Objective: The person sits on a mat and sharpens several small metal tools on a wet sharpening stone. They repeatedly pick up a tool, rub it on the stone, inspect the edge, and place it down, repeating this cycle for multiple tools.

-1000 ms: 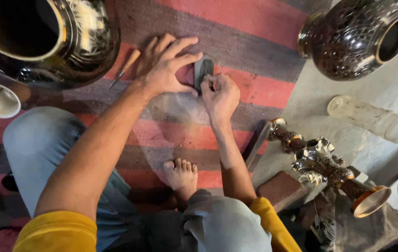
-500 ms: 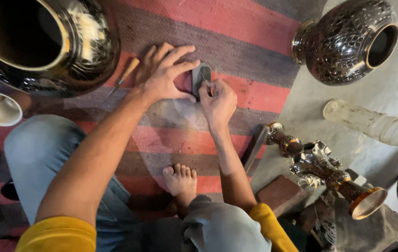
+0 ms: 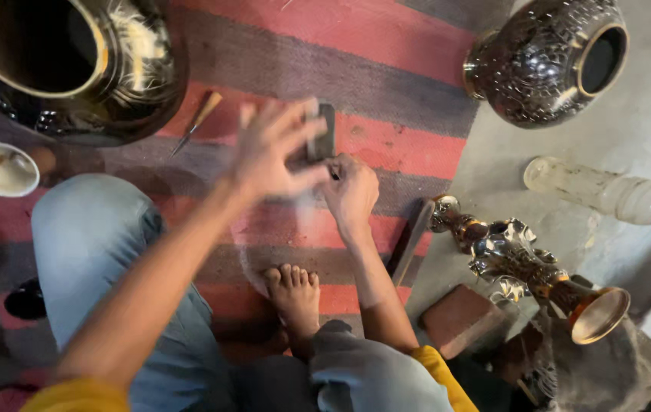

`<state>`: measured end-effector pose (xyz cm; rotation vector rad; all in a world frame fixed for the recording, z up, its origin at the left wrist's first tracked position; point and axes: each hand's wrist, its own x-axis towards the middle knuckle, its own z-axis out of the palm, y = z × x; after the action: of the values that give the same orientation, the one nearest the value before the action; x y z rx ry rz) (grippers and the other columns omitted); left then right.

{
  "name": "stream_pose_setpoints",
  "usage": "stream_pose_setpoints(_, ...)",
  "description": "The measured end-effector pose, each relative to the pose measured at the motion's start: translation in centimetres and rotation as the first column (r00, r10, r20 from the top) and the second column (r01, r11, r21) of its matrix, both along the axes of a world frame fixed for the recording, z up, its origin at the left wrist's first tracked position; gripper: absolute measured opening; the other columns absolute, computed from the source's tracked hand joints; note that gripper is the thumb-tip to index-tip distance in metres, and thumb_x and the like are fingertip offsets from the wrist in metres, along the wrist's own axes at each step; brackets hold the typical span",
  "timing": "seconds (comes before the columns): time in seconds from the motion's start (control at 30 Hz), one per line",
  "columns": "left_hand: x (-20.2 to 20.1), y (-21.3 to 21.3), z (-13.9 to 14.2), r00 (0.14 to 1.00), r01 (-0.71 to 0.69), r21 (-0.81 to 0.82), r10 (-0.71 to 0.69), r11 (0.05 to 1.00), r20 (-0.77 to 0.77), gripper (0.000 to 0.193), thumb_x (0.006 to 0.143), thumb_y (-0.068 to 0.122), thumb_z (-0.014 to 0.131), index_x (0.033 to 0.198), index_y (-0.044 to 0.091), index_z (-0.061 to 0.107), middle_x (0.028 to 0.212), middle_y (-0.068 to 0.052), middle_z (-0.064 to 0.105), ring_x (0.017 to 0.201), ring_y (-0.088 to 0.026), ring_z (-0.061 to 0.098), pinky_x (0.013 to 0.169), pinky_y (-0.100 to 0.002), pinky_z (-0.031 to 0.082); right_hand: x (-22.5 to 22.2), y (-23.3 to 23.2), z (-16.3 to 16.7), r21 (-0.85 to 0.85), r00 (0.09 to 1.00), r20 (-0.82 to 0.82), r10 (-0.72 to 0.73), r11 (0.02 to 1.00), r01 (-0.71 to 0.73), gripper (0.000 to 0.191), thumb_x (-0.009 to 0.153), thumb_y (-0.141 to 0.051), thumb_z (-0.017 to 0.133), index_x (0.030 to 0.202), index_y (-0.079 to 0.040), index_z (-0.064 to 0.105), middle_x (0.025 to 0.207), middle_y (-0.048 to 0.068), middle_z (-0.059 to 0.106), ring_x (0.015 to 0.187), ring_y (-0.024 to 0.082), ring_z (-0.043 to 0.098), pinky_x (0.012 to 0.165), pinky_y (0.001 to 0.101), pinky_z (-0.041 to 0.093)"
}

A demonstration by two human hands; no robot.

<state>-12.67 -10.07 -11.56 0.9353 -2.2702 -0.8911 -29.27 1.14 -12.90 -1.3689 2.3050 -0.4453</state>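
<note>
Dark grey and flat, the small sharpening stone point(image 3: 324, 131) lies on the red and grey striped rug point(image 3: 386, 84), just in front of the person's crossed legs. The right hand point(image 3: 351, 191) is closed into a loose fist at the stone's near end and appears to pinch a small tool against it; the tool itself is too small and too shadowed to make out. The left hand point(image 3: 272, 152) hangs over the stone with fingers spread, blurred by motion, so whether it touches the stone cannot be told.

Judgement on the step in hand: the work looks like honing a small tool on the stone. Done well, the stone is pinned flat by the free hand so it does not slide on the cloth, and the tool is kept at one steady angle with even strokes along the stone's length. The spread hand should settle before pressure is applied.

Surroundings: a wooden-handled chisel point(image 3: 196, 122) lies on the rug to the left of the stone, apart from both hands. A large dark brass-rimmed pot point(image 3: 66, 69) stands at upper left, a small white bowl point(image 3: 1, 169) beside it. An engraved metal vase point(image 3: 546, 61) lies at upper right on the concrete floor point(image 3: 646, 137), with an ornate brass stem point(image 3: 524, 267), a brick point(image 3: 459, 320) and a pale bottle point(image 3: 600, 191) nearby.
</note>
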Motion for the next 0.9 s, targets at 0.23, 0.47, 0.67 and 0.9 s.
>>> stream_pose_setpoints(0.23,0.6,14.0,16.8,0.740,0.611,0.689,0.028,0.389,-0.672,0.082,0.091,0.072,0.059,0.142,0.008,0.057,0.146,-0.010,0.061,0.141,-0.027,0.054,0.125,-0.044,0.033,-8.2,2.1,-3.2,-0.408,0.969,0.177,-0.171,0.883,0.231,0.006,0.079,0.002,0.072,0.080,-0.004,0.070,0.074,0.010,0.068,0.068,0.020,0.064,0.063,0.0321,0.051)
stream_pose_setpoints(0.47,2.0,19.4,15.3,0.718,0.694,0.688,-0.152,0.211,-0.679,0.089,0.103,0.073,0.042,0.159,0.003,0.044,0.156,-0.014,0.056,0.143,-0.028,0.053,0.123,-0.043,0.037,-15.9,3.7,-4.3,-0.313,0.885,-0.287,-0.366,0.909,0.275,0.010,0.082,-0.018,0.081,0.084,-0.009,0.077,0.077,0.016,0.068,0.070,0.034,0.068,0.064,0.0453,0.053)
stream_pose_setpoints(0.67,5.8,12.5,7.8,0.993,0.088,0.487,-0.038,0.869,-0.111,0.073,0.071,0.010,0.080,0.141,0.003,0.059,0.137,-0.020,0.065,0.128,-0.033,0.059,0.103,-0.047,0.047,-14.9,4.2,-3.0,-0.070,0.874,-0.297,-0.385,0.921,0.382,0.017,0.078,-0.027,0.082,0.085,-0.011,0.080,0.078,0.016,0.073,0.074,0.039,0.071,0.066,0.0492,0.054)
stream_pose_setpoints(0.9,8.6,-1.0,0.1,0.811,-0.502,0.131,0.412,0.855,0.417,0.050,0.079,0.038,0.089,0.119,0.014,0.072,0.108,-0.010,0.073,0.096,-0.034,0.069,0.082,-0.048,0.051,-14.0,4.5,0.0,-0.275,0.900,-0.294,-0.322,0.930,0.243,0.011,0.085,-0.023,0.079,0.089,-0.012,0.078,0.084,0.012,0.072,0.076,0.035,0.072,0.070,0.0473,0.056)
